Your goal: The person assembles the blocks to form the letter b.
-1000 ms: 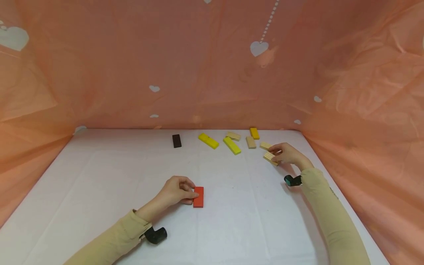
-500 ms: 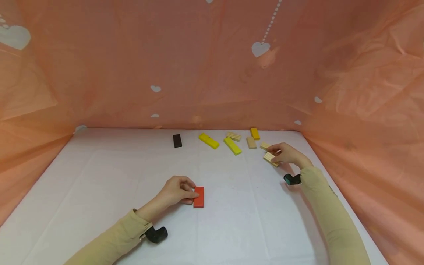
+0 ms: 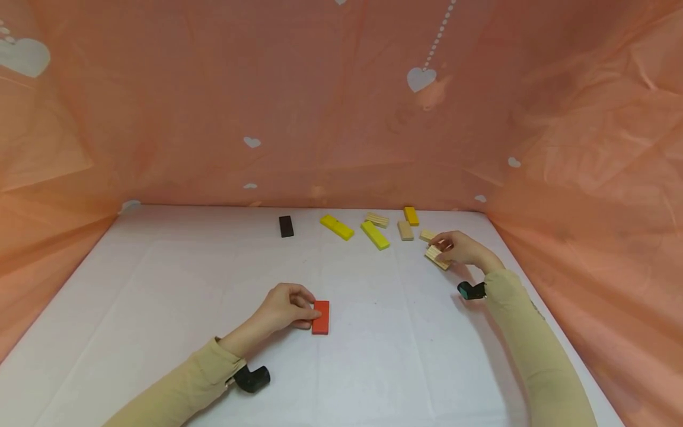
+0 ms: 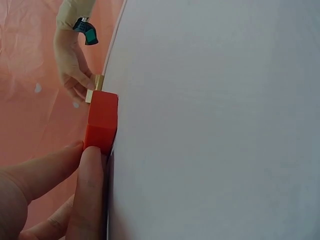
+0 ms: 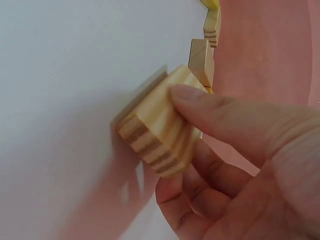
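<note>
My left hand [image 3: 285,307] pinches a red wooden block [image 3: 321,318] by its left side, thumb over the top, low in the middle of the table. Up close in the left wrist view, thumb and fingertip lie against the near end of this red block [image 4: 102,121]. Farther off to the right, my right hand [image 3: 463,248] grips a striped natural-wood block [image 3: 436,257]. The right wrist view has the thumb on the upper face of this wooden block [image 5: 160,120], fingers curled beneath; it sits tilted over its shadow. Another pale wooden block [image 3: 427,235] lies just behind that hand, partly covered.
Along the back of the white table [image 3: 213,267] lie a black block [image 3: 286,226], two yellow blocks [image 3: 337,227], a striped wooden block [image 3: 377,220], a plain wooden block [image 3: 405,230] and an orange-yellow block [image 3: 411,216]. Orange cloth [image 3: 341,107] walls the back and sides.
</note>
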{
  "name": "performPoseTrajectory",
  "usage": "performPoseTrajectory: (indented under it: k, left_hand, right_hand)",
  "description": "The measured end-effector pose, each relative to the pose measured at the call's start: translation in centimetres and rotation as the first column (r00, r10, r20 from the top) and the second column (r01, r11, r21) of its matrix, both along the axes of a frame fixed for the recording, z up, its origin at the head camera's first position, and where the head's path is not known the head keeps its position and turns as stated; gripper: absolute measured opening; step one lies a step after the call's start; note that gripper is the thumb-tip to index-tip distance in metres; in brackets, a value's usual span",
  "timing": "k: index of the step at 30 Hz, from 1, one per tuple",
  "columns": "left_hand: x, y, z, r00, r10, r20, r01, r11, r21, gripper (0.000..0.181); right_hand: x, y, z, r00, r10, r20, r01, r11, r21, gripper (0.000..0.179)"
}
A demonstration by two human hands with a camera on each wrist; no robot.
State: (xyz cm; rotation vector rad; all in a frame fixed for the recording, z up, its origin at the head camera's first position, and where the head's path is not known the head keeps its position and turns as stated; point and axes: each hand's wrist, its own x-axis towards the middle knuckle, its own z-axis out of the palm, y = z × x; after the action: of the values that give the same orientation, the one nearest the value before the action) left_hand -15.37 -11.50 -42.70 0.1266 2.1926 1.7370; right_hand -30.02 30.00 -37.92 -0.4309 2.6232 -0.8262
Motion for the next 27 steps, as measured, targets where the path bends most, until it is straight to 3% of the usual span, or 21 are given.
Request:
performPoseTrajectory:
  k: [10, 27]
  left_hand:
    - [0.0, 0.0, 0.1, 1.000, 0.004, -0.002, -0.004, 1.000, 0.004, 0.029]
    - [-0.2, 0.0, -0.1, 1.000, -0.001, 0.016, 0.001, 1.000, -0.004, 0.028]
  right_hand:
    - [0.4, -0.4, 0.6, 1.000, 0.001, -0.029, -0.001, 1.000, 0.002, 0.031]
    - [2.0, -2.6, 1.5, 0.989, -0.086, -0.122, 0.061, 0.979, -0.196, 0.030]
